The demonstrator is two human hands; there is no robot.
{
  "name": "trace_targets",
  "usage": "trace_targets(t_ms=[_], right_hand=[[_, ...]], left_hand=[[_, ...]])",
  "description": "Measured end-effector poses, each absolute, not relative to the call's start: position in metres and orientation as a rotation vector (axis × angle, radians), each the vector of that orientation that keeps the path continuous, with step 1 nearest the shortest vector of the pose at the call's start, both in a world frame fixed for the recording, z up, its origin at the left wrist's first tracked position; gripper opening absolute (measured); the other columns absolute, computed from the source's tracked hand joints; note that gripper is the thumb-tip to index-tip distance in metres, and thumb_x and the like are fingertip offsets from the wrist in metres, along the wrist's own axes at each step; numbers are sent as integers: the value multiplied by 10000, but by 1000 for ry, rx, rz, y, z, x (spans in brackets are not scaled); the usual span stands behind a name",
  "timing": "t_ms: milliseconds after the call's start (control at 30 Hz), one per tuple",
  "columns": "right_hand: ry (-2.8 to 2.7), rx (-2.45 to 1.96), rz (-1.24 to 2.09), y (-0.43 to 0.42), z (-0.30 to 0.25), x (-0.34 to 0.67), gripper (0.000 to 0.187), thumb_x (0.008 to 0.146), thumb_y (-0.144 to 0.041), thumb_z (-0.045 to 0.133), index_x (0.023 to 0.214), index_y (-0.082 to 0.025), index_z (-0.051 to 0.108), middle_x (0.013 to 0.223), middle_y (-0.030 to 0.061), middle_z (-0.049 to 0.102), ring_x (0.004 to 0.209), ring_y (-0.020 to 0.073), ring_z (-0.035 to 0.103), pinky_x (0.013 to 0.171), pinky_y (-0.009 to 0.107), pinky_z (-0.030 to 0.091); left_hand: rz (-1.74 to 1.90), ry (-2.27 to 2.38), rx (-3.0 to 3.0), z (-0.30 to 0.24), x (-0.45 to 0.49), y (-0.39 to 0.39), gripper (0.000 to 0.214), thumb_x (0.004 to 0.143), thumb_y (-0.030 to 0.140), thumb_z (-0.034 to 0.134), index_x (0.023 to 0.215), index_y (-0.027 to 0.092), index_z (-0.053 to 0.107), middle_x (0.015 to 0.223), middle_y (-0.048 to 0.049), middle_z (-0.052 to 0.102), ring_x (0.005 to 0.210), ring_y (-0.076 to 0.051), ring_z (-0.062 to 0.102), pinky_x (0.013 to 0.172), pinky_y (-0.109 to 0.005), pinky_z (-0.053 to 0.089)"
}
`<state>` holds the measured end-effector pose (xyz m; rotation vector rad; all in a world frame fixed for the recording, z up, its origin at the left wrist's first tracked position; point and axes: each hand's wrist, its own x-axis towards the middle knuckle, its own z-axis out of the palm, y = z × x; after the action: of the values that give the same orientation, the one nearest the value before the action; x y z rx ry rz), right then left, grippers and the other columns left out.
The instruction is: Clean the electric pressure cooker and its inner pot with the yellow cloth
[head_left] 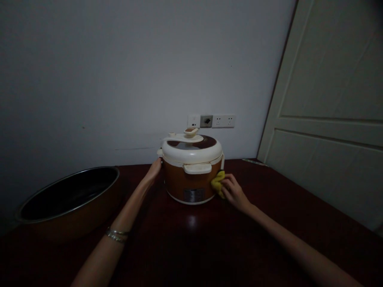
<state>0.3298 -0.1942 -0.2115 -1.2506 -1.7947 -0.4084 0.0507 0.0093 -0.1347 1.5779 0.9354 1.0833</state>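
Cooker: The electric cooker [176, 181] is standing upright on the dark red tabletop [179, 231], near the wall [119, 79] and between the two hands, with its lid [194, 155] sitting on top.
Left hand: The left hand [154, 169] is resting at the cooker's left side, just below a cream side lug [159, 152]; its fingers are mostly hiding behind the body, so I cannot tell how far they are curling or whether they are gripping anything.
Right hand: The right hand [233, 192] is pinching a yellow cloth [218, 184] in bent, mostly closed fingers and is holding it against the cooker's right side.
Cloth feel: The cloth is looking soft and light, bunching easily, so a loose pinch is probably giving enough hold.
Cooker weight: The body is looking stiff and fairly heavy, though it is likely to slide or turn if pushed from one side only; a steadying palm opposite the cloth is making sense.
Cooker surface: The lid's rim is looking smooth, and probably slippery if damp; its dark glossy top is seeming the likeliest part to scratch.
Where to hold: The front handle [197, 169] is jutting out below the rim, but two hands low on opposite sides are promising a steadier lift than the top handle [190, 132], which may be belonging to the lid alone.
Open pot: A wide pot [89, 213] is sitting on the left, apart from the cooker.
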Motion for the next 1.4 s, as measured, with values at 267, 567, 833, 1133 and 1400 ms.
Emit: trace_targets(t_ms=[267,567,833,1133,1400], right_hand=[[-1095,-1258,-220,-169,-229,300,147,911,-342,404,975,-217,446,897,53,505,806,190,509,716,341,475],[-1020,-1281,-177,-153,-212,310,204,905,-394,380,979,-212,434,934,66,510,860,204,518,774,367,462],[-972,-1347,-214,-154,-248,309,204,880,-422,376,844,-233,445,744,27,525,675,202,530,578,327,460],[-1153,-1377,-297,-153,-205,339,206,876,-403,426,883,-203,473,846,51,530,779,200,511,725,355,438],[-1235,-1394,-323,-166,-231,334,227,865,-421,430,774,-215,454,748,29,508,673,183,489,621,330,442]], left_hand=[[1094,966,1507,-136,53,12,458,817,538,417,905,146,635,1029,-138,694,967,-270,634,793,-375,498],[1068,908,1489,-134,50,8,396,835,467,427,951,154,640,1073,-132,682,982,-258,628,806,-362,493],[1113,878,1486,-134,53,7,413,804,517,462,917,166,649,1062,-122,688,1014,-270,611,838,-368,476],[1105,891,1470,-136,53,7,398,819,485,439,939,156,628,1097,-137,670,1011,-258,614,854,-369,467],[1116,929,1521,-134,53,5,408,832,472,414,950,154,640,1133,-146,659,1035,-273,609,870,-388,462]])
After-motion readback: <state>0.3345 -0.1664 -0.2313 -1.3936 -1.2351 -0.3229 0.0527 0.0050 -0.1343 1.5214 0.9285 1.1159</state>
